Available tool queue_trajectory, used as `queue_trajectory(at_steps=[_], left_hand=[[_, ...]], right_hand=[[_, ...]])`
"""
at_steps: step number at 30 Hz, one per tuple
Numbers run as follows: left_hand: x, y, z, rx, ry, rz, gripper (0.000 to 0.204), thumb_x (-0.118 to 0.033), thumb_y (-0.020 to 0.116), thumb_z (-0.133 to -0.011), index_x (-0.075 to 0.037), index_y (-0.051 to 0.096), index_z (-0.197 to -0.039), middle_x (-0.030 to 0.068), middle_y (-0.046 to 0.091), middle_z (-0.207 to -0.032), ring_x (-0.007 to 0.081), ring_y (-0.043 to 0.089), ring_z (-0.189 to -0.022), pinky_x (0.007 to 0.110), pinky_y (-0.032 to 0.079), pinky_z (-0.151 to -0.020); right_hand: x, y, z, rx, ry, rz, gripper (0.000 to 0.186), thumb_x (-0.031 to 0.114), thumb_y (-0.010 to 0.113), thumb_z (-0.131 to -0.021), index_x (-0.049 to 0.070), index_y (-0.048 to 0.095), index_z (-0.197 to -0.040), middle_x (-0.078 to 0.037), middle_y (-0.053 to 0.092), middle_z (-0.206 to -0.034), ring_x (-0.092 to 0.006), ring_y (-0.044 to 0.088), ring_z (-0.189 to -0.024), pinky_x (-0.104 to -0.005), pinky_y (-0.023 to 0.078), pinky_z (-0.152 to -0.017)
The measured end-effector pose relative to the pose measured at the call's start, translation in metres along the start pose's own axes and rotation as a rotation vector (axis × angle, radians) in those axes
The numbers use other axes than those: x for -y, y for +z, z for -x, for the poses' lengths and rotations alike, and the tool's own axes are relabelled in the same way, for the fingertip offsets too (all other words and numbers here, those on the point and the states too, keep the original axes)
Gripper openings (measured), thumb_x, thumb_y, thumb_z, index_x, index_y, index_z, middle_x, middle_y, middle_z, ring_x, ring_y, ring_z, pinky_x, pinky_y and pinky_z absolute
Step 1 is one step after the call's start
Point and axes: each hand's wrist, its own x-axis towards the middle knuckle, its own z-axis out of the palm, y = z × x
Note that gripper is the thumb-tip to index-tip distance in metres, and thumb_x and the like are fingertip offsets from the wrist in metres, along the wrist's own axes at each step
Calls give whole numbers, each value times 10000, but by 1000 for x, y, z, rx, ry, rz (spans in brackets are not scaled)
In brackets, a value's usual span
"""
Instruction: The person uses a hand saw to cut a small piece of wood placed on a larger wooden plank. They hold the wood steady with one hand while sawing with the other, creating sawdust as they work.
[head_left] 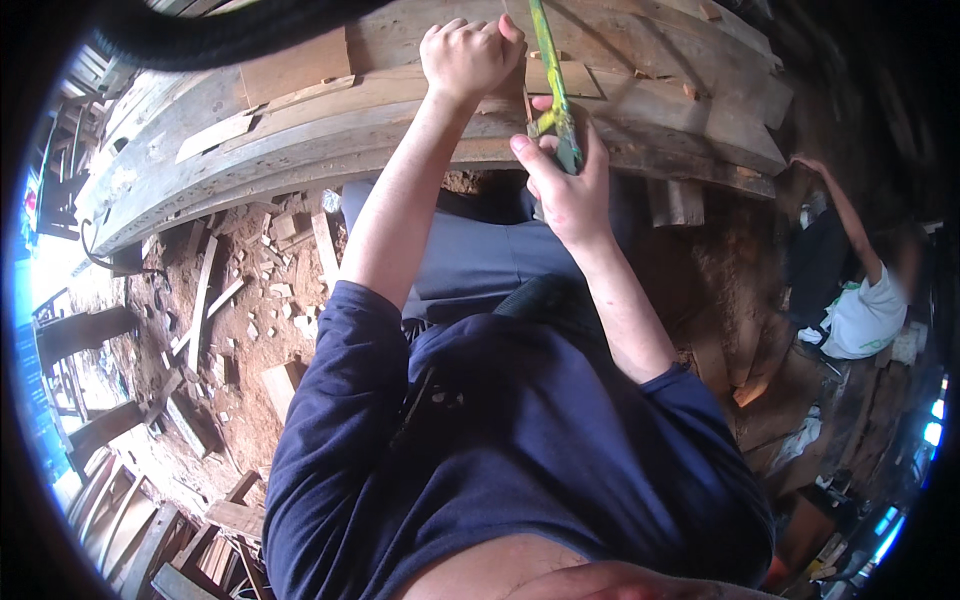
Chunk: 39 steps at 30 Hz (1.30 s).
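My left hand (468, 60) is closed at the top middle, above the weathered plank work surface (210, 175); what its fingers hold is mostly hidden, with a thin brownish piece showing below it. Just right of it, my right hand (570, 195) grips the dark grip of a tool (553, 70) with a long, narrow green and yellow painted bar that runs up past the top edge of the picture. My right thumb lies along the near end of the tool.
At the right, another person (855, 320) in a white top reaches an arm toward the planks. Wood offcuts (205, 300) litter the dirt floor at the left. Stacked timber (225, 515) lies at lower left, and a dark curved cable or strap (170, 45) crosses the upper left.
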Motion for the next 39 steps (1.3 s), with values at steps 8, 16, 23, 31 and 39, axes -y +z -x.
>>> queue_trajectory(at_steps=[8,16,23,31,39], left_hand=[[3,17,-7,267,-165,-116,513,-341,628,-1010,-127,677,-546,118,665,-566,330,691,-536,479,557,-558],[5,8,-9,223,-148,-85,531,-337,622,-1012,-130,663,-525,121,649,-540,334,673,-497,476,547,-527],[-7,1,0,74,-27,-27,474,-281,654,-956,-181,596,-496,15,614,-490,229,658,-477,389,495,-480],[-5,2,-3,20,12,2,485,-295,648,-964,-180,605,-495,22,612,-483,236,656,-469,397,503,-484],[-3,13,-8,110,-59,-108,472,-302,657,-941,-178,607,-487,44,608,-476,242,644,-447,402,494,-472]], right_hand=[[30,-24,59,33,128,15,419,16,697,-1023,23,568,-1422,64,537,-690,-6,437,-550,-216,340,-507],[47,-9,58,56,63,45,387,88,784,-1009,43,600,-1346,68,554,-728,0,461,-599,-212,347,-561],[41,-28,41,41,125,-15,411,45,738,-1019,35,620,-1413,64,572,-770,3,446,-554,-207,367,-494],[0,-17,-7,38,52,-133,354,41,727,-1018,56,622,-1356,68,553,-702,-8,448,-532,-214,357,-494],[30,-25,41,32,136,-70,389,26,709,-1017,39,606,-1393,56,570,-725,-14,441,-536,-221,352,-505]])
